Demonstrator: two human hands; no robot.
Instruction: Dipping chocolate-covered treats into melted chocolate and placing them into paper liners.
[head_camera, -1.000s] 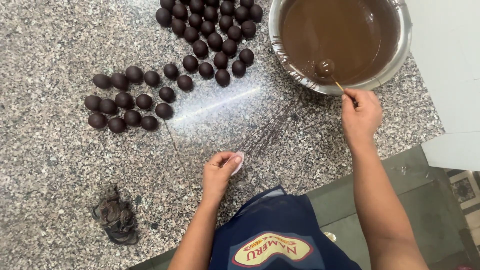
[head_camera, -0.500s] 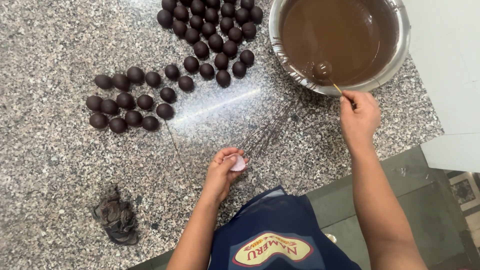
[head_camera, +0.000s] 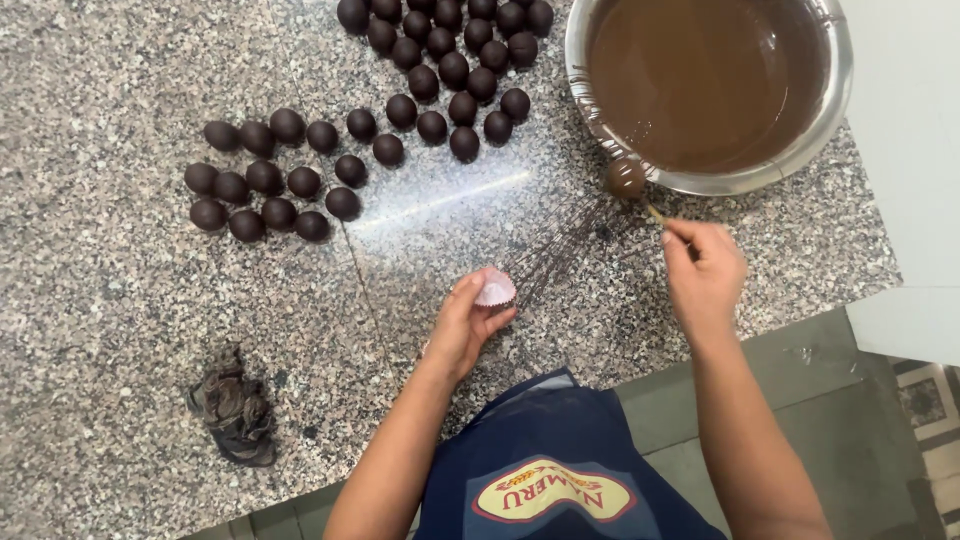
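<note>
Right hand pinching stick with coated ball beside bowl, left hand gripping what looks like a paper cup

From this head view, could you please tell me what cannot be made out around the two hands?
- Thin stick: mostly hidden inside the right hand; only a short piece shows below the wet chocolate-coated ball.
- Small pink paper cup: its inside is covered by the left hand.
- Round steel bowl of melted chocolate: far rim cut off by the top edge.

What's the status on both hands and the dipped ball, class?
Left hand holds paper cup. Right hand holds stick, dipped ball outside bowl. Nothing between.
</note>
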